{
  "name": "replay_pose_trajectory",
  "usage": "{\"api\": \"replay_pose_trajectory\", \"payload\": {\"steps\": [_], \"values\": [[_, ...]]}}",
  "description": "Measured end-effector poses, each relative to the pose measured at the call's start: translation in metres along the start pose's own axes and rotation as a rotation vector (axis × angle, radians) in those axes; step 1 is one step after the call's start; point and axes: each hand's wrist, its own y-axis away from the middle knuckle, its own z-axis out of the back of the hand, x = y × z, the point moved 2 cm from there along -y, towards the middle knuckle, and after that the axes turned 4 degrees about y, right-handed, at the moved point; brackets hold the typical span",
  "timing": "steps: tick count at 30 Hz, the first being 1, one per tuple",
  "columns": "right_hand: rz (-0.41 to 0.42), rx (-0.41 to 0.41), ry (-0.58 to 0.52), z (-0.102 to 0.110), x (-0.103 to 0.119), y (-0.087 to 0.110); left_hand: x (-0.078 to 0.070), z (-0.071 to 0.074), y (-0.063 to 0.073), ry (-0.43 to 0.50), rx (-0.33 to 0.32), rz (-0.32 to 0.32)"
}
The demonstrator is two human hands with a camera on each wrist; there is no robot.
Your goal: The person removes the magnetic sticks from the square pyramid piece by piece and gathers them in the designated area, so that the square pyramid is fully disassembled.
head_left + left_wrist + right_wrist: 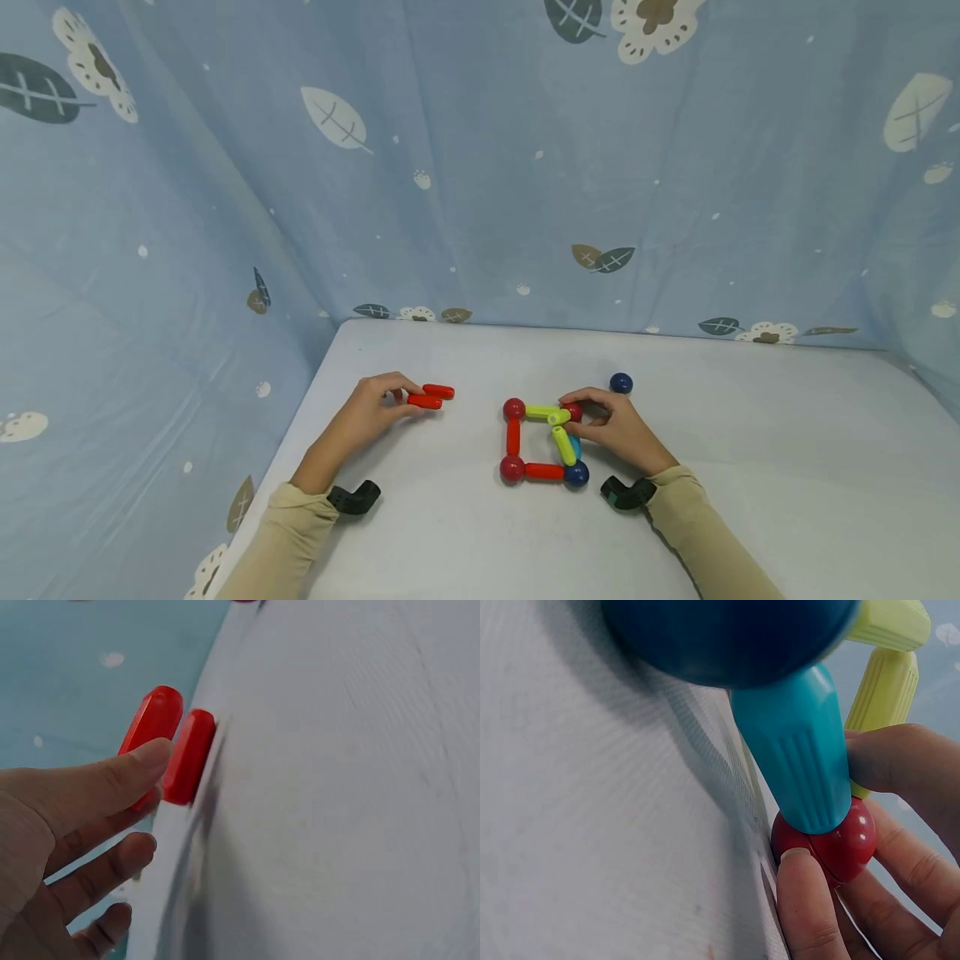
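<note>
My left hand [372,410] pinches a red rod [159,712] between thumb and fingers. Close beside it lies a second red rod [189,757]. My right hand [617,429] grips the red ball [847,844] at the far right corner of a square of balls and rods. A light blue rod [793,750] joins that ball to a dark blue ball [727,634] at the near right corner. Two yellow-green rods, one [564,447] from the blue ball and one [885,694] by the gripped ball, slant up and meet at their tips.
Red balls form the square's far left [513,408] and near left [512,469] corners. Red rods make its left [513,437] and near [544,472] sides. A loose dark blue ball [621,382] sits beyond my right hand. A patterned blue cloth [480,208] hangs behind the white table [450,542].
</note>
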Motion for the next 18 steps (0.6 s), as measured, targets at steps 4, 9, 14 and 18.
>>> {"api": "replay_pose_trajectory", "payload": {"steps": [4, 9, 14, 18], "values": [[0.002, -0.005, 0.004, 0.001, -0.001, 0.001, 0.008, 0.0, 0.0, 0.009, 0.021, 0.057], [0.0, -0.002, 0.009, 0.002, -0.001, 0.0, 0.016, -0.001, 0.001, -0.018, 0.011, 0.046], [-0.006, -0.004, 0.018, 0.002, -0.001, 0.0, 0.021, -0.002, 0.0, -0.022, -0.004, 0.025], [-0.013, -0.006, 0.02, 0.001, -0.002, 0.0, 0.023, -0.003, 0.0, -0.016, -0.002, 0.024]]}}
